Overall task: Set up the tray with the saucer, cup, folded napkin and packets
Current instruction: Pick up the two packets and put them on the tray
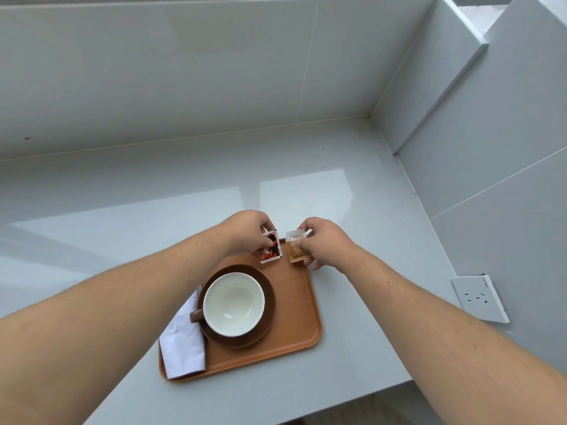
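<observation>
An orange-brown tray lies on the grey counter. On it a brown saucer carries a brown cup with a white inside, its handle pointing left. A folded white napkin rests along the tray's left side, partly under my left forearm. My left hand pinches a red and black packet over the tray's far edge. My right hand holds a clear brown packet beside it, at the tray's far right corner.
The grey counter runs to tiled walls at the back and right. A white wall socket sits low on the right wall. The counter's front edge drops off at the lower right.
</observation>
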The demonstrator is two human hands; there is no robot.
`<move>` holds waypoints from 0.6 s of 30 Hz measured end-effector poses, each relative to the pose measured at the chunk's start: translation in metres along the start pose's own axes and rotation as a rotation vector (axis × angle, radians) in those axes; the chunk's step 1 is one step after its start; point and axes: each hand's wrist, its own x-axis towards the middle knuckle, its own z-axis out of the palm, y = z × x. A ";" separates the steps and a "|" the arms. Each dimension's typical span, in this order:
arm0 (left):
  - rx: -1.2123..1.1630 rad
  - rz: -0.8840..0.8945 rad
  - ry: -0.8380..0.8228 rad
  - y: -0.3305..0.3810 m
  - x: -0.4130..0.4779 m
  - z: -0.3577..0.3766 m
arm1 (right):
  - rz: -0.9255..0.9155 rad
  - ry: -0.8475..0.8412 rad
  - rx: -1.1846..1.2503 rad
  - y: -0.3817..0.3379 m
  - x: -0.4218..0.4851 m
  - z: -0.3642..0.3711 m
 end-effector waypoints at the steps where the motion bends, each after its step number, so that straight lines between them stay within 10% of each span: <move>1: -0.006 -0.027 -0.013 -0.001 0.001 0.001 | 0.008 -0.006 0.011 0.001 0.000 0.001; 18: 0.407 -0.066 0.068 -0.002 0.005 0.014 | -0.089 0.163 -0.286 0.016 0.002 0.022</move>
